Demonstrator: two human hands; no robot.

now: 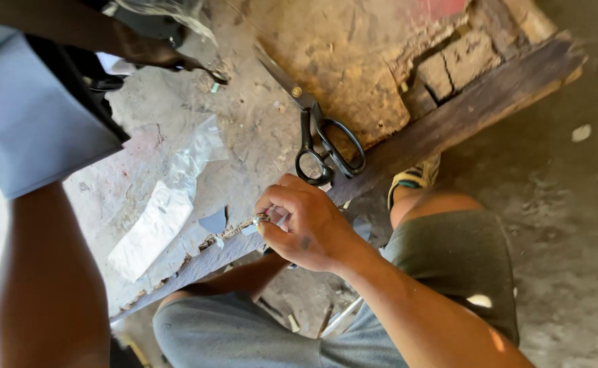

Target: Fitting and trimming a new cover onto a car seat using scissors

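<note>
The left arm runs up the left edge, and its hand [152, 51] reaches far across the worn workbench [258, 129]; whether its fingers are closed cannot be told. A crumpled plastic wrapper [166, 204] lies on the bench. Near the bench's front edge, the right hand [306, 225] curls palm-down, thumb and fingers pinching a small metal piece [244, 225]. Black scissors [319, 133] lie just beyond it.

Black-handled steel scissors [319, 129] lie closed at upper centre on a worn, dusty wooden workbench [353, 61]. A crumpled clear plastic wrapper [166, 204] lies left of centre. Grey concrete floor [571, 204] fills the right side.
</note>
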